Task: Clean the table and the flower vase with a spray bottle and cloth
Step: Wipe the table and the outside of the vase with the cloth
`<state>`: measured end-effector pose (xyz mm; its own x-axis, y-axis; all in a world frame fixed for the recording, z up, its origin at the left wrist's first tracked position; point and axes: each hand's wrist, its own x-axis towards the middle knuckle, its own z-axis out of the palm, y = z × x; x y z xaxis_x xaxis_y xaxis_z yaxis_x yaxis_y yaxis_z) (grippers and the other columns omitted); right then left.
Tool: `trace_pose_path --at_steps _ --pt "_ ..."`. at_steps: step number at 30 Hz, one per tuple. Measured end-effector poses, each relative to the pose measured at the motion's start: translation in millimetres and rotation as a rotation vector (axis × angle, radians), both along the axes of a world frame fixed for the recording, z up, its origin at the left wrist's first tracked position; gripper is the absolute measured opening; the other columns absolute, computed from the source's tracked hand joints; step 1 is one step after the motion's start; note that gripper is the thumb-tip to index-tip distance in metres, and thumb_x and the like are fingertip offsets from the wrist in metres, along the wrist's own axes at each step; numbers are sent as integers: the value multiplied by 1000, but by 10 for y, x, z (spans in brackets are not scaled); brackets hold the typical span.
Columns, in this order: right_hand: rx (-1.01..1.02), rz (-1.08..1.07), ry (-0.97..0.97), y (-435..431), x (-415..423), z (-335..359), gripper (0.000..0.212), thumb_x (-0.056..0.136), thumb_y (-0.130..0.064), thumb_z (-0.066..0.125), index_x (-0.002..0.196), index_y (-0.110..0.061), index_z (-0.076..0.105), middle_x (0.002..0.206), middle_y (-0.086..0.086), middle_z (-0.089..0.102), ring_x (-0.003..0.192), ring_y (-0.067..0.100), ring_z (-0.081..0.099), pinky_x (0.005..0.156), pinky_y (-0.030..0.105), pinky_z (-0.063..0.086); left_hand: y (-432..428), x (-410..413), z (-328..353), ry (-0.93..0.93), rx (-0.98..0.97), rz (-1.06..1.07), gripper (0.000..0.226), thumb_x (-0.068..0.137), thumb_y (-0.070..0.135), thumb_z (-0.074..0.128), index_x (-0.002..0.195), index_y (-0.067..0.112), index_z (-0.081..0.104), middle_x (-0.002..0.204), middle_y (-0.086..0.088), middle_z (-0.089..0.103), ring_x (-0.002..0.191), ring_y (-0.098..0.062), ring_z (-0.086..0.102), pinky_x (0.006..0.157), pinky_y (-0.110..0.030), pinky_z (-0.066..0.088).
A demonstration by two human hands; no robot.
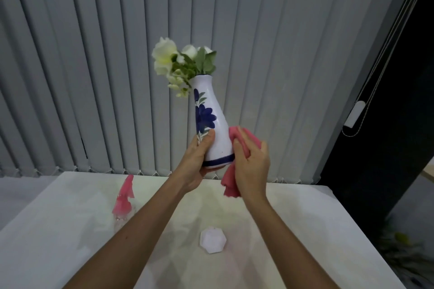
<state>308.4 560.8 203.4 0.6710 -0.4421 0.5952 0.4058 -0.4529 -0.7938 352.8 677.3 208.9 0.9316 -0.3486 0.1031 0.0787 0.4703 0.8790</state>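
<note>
A white vase (212, 122) painted with blue flowers is held in the air above the table, tilted a little to the left, with white flowers (180, 63) in its mouth. My left hand (196, 162) grips its lower part from the left and underneath. My right hand (252, 166) presses a pink cloth (237, 145) against the vase's lower right side; a corner of the cloth hangs below the hand. A clear spray bottle with a pink head (123, 199) stands on the white table (58, 230) at the left.
A small white hexagonal object (213, 241) lies on the table in front of me. Grey vertical blinds (94, 65) hang behind the table's far edge. A dark window with blind cords (366, 105) is at the right, and the table's right edge runs below it.
</note>
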Motion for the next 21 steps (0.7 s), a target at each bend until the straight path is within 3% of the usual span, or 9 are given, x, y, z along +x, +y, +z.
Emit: trace_pose_path --at_steps 3,5,8,11,16,18,21 --pt "-6 67 36 -12 -16 78 29 95 -29 53 121 -38 59 112 -6 50 93 -2 56 83 13 52 -14 -2 -1 5 1 13 64 75 49 60 132 22 49 123 -9 66 107 -28 66 77 -42 60" --pt "-160 126 -44 10 -126 22 30 94 -29 55 120 -42 58 111 -6 50 96 -3 55 83 8 48 1 28 13 14 -2 22 62 79 52 56 132 21 48 121 -10 66 105 -27 67 78 -41 60" --pt "-408 125 -130 2 -163 -59 30 91 -34 55 120 -34 63 106 -4 48 93 -4 52 82 2 42 42 68 -19 36 25 17 64 78 56 58 131 22 45 122 -13 63 103 -28 67 75 -41 60" --pt "-351 141 -54 -38 -33 168 29 93 -29 57 120 -33 63 106 -2 50 92 -4 52 79 0 40 74 113 -68 41 25 18 81 70 57 68 136 20 39 129 -15 60 100 -27 68 68 -40 59" --pt "-395 197 -5 -71 222 641 31 93 -31 56 124 -35 61 107 -1 51 97 13 56 85 18 45 149 98 -1 56 12 -86 53 77 54 54 119 22 52 99 -5 69 76 -16 71 60 -32 59" --pt "-353 179 -26 -66 329 779 32 94 -31 55 125 -35 59 106 -2 51 97 13 56 88 23 48 167 88 -14 70 55 -130 47 80 53 46 114 22 54 98 -3 70 80 -17 70 61 -32 59" --pt "-219 180 -55 -79 455 940 33 95 -29 53 127 -32 58 116 -1 53 103 7 54 91 10 42 157 39 -22 83 117 -141 43 92 52 39 117 21 55 104 -4 69 93 -21 66 72 -36 58"
